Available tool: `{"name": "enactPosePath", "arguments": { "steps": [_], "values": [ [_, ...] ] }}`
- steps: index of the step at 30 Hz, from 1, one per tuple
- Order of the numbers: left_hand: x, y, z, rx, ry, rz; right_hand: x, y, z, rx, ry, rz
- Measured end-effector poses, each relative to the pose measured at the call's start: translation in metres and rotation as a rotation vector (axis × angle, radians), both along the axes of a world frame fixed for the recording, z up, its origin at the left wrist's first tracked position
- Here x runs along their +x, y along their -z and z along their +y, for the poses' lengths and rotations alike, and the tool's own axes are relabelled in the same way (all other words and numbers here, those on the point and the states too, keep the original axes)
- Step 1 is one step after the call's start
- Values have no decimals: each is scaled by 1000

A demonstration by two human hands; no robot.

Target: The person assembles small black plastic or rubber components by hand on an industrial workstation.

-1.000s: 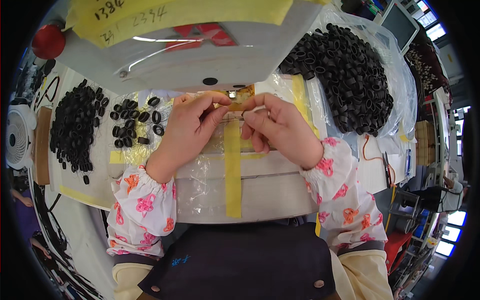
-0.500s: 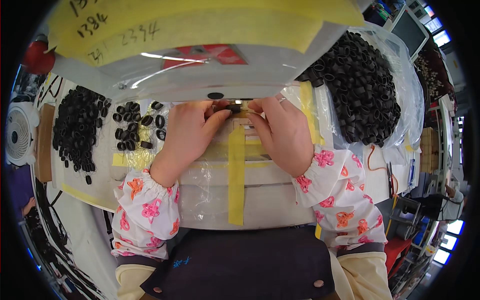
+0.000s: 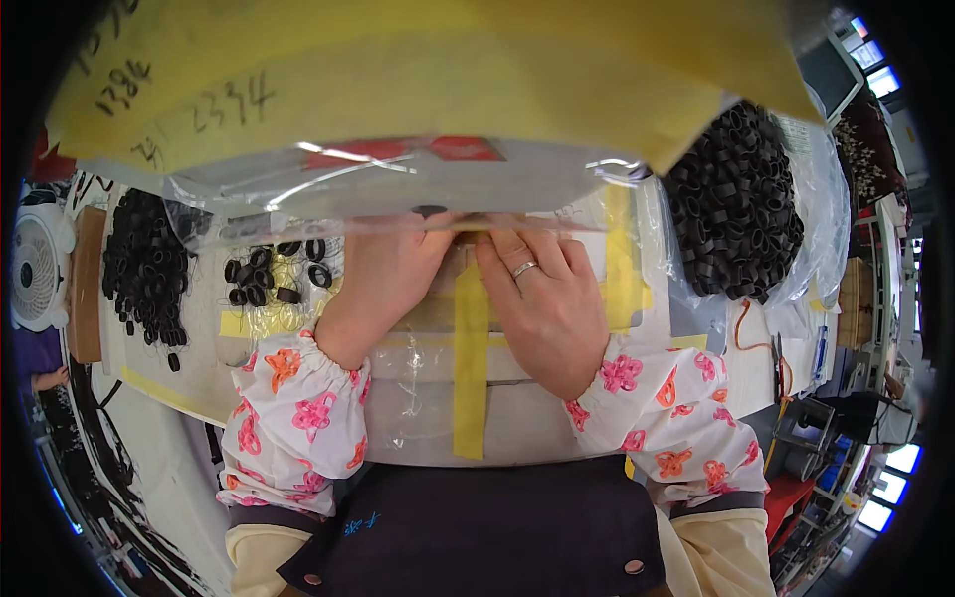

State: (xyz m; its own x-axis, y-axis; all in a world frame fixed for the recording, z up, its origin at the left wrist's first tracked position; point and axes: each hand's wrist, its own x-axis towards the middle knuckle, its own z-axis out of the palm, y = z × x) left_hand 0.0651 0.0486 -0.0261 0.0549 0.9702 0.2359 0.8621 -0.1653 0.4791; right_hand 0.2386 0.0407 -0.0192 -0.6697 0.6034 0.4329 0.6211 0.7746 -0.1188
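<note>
My left hand (image 3: pixel 383 284) reaches under the front of a white machine head (image 3: pixel 398 189), its fingertips hidden behind the lower edge and a clear plastic sheet. Its thumb and fingers are drawn together; what they grip cannot be seen. My right hand (image 3: pixel 552 308), with a ring on one finger, lies close beside it, fingers bent and pressed together, tips at the same hidden spot. Whatever lies between the two hands is covered. Below them a strip of yellow tape (image 3: pixel 471 368) runs down the pale work surface (image 3: pixel 537 418).
Small black loops (image 3: pixel 264 274) lie at the left, beside a larger pile of black loops (image 3: pixel 144 269). More black loops (image 3: pixel 736 209) fill a clear plastic bag (image 3: pixel 826 229) at the right. Yellow sheeting (image 3: pixel 418 80) covers the machine top. Scissors (image 3: pixel 779 368) lie far right; a white fan (image 3: pixel 42 264) stands far left.
The view has tilted, and the machine head hides more. My right hand has turned and moved inward and down, its fingers now over the centre. The black loop in my left fingers is now out of sight.
</note>
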Motion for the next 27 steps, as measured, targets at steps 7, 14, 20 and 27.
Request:
{"name": "enactPosePath", "arguments": {
  "steps": [7, 14, 20, 27],
  "values": [
    [-4, 7, 2, -39, -17, -110, -7, -3, -7, 20, 69, -139],
    [-3, 8, 6, 129, 39, -75, -9, -5, -9, 43, 74, -164],
    [-2, 5, 6, 104, 9, -67, -8, -6, -8, 29, 72, -151],
    [-4, 12, 5, 285, 82, 117, -8, -8, -8, 21, 75, -177]
  ]
}}
